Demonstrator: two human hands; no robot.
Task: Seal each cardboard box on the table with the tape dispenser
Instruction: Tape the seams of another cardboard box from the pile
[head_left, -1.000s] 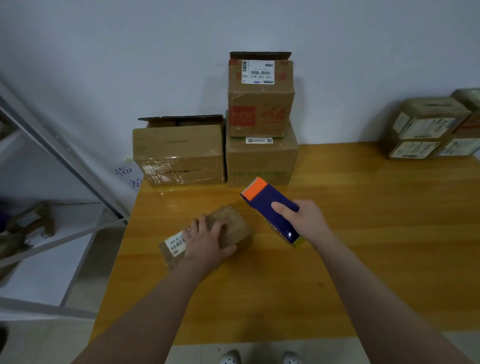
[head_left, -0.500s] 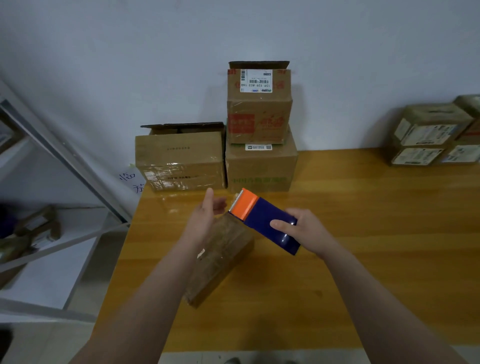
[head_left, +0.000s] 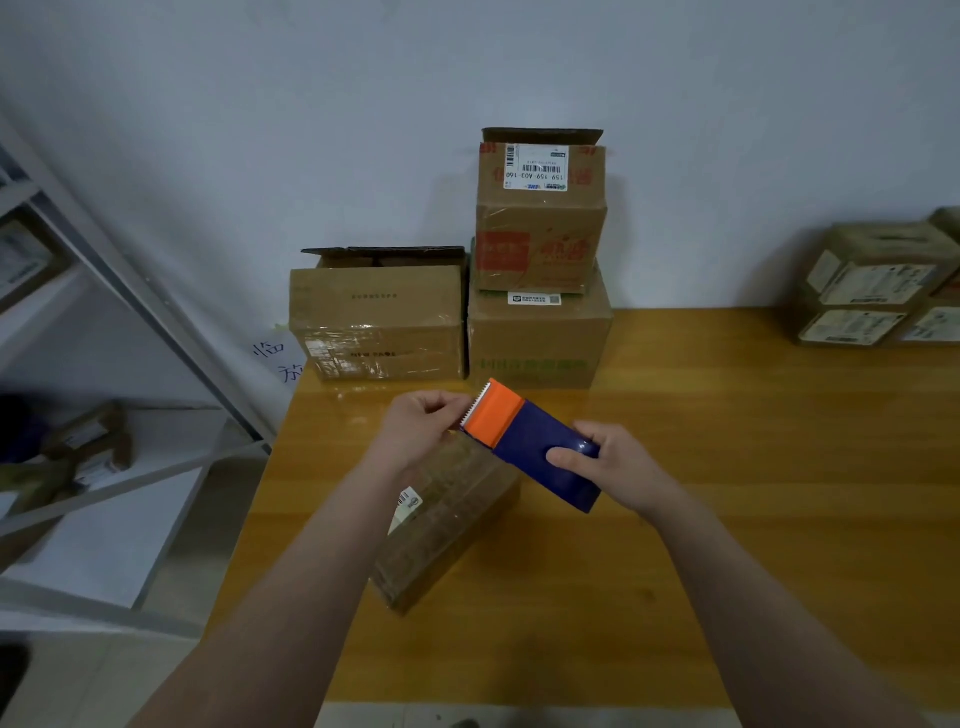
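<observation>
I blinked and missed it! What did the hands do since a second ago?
The left hand let go of the small cardboard box and rose to the orange toothed end of the tape dispenser, curling there. The box turned, one end now toward the person. The right hand kept gripping the dispenser's blue body; the stacked boxes stayed put.

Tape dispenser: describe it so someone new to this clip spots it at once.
On the wooden table, in front of the boxes stacked at the wall, the right hand holds the tape dispenser by a small box. It is the only non-cardboard item there: a dark blue body with an orange toothed end.
</observation>
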